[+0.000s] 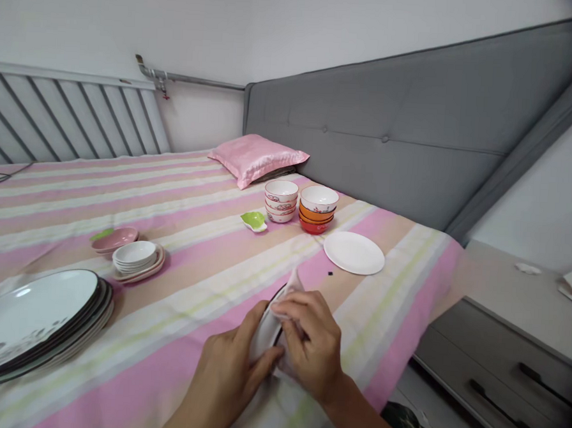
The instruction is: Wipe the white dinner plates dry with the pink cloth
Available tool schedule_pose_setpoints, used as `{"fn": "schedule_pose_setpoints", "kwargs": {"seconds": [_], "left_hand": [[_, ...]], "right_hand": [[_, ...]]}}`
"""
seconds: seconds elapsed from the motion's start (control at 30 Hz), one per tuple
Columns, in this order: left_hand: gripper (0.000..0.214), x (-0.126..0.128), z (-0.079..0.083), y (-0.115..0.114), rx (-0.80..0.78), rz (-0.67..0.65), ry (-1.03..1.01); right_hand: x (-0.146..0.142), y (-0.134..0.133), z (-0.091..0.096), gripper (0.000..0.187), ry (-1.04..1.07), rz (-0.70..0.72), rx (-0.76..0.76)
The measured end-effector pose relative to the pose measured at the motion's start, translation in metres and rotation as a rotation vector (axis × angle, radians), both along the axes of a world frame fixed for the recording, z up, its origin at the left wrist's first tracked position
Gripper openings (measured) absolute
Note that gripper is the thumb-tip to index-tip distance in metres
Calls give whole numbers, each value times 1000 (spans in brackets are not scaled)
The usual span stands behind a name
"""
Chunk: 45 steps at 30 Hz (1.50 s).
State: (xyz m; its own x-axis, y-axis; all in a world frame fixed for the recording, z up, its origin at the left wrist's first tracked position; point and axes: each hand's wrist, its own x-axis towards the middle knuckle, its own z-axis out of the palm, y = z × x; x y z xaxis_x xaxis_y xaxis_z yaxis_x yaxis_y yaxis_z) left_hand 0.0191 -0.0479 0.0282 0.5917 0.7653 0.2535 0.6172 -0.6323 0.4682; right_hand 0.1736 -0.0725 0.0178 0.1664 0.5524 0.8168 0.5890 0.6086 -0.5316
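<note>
My left hand (224, 377) grips a small white plate (264, 334) with a dark rim, held on edge just above the striped bed sheet (178, 253). My right hand (310, 346) is closed on a white cloth (292, 284) and presses it against the plate's face. Most of the plate is hidden behind my fingers. Both hands meet near the bed's front right part.
A white flat plate (354, 252) lies beyond my hands. Two stacks of bowls (281, 201) (317, 209) and a green leaf dish (253, 220) stand farther back. Large oval plates (35, 325) and small dishes (135, 257) sit left. A pink pillow (258, 156), grey headboard and a drawer unit (499, 353) on the right.
</note>
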Motion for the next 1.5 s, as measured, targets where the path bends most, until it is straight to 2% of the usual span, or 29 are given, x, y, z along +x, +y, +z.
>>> {"fn": "schedule_pose_setpoints", "kwargs": {"seconds": [0.17,0.33,0.5,0.63,0.73,0.83,0.97,1.03,1.2,1.27,1.37,1.5], "left_hand": [[53,-3,-2,3,37,-11,2],[50,-1,1,3,1,17,10],[52,0,-1,2,13,42,28],[52,-1,-4,3,4,29,24],[54,-1,-4,5,-16,48,51],[55,-3,-1,7,-34,84,83],[54,-4,3,9,-58,107,91],[53,-4,5,9,-81,120,97],[59,-2,12,7,-171,258,126],[54,-3,13,8,-228,311,135],[46,-4,10,15,-347,298,79],[38,-3,-3,28,-554,224,-44]], "right_hand": [[-9,-6,7,29,-112,92,24],[2,2,7,24,-2,6,-34],[28,22,-13,15,331,-34,-304],[41,35,-35,30,641,80,-552],[42,37,-42,34,724,156,-657],[41,35,-41,36,757,233,-716],[41,33,-40,35,820,363,-730],[41,34,-43,35,838,372,-720],[38,39,-56,45,844,208,-704],[37,40,-60,47,870,139,-724],[37,40,-63,43,896,89,-698],[41,39,-67,42,846,83,-658]]}}
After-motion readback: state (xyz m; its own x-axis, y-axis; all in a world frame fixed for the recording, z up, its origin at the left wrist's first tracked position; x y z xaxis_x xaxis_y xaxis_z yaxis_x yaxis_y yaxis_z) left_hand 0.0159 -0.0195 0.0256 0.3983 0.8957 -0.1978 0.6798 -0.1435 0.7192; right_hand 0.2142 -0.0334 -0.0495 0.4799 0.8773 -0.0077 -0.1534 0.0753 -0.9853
